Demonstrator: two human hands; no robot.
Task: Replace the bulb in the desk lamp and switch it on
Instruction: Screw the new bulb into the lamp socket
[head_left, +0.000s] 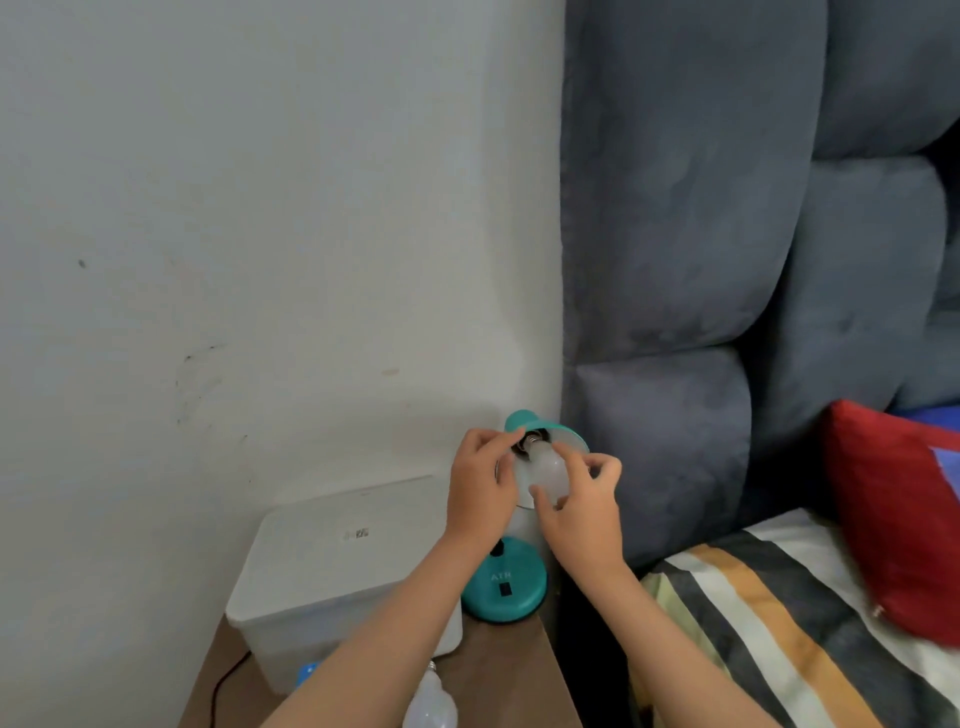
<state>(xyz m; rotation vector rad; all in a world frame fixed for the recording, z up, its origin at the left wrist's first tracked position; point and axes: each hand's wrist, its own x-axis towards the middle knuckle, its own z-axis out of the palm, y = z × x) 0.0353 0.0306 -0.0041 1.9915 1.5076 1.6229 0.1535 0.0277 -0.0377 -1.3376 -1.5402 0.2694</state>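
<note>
A teal desk lamp stands on a small wooden table, its round base (505, 590) bearing a black switch. Its shade (524, 422) tilts toward me. A white bulb (540, 467) sits inside the shade with its metal screw end at the socket. My right hand (582, 512) grips the bulb's round end with fingers and thumb. My left hand (480, 480) holds the shade's left rim by the socket. A second white bulb (431, 701) lies on the table near the front, partly behind my left forearm.
A white lidded plastic box (332, 561) fills the table's left side, with a black cable (223, 686) trailing beside it. A grey padded headboard (701, 260) rises to the right. A striped bedcover (779, 623) and red pillow (893, 509) lie at lower right. The wall is just behind the lamp.
</note>
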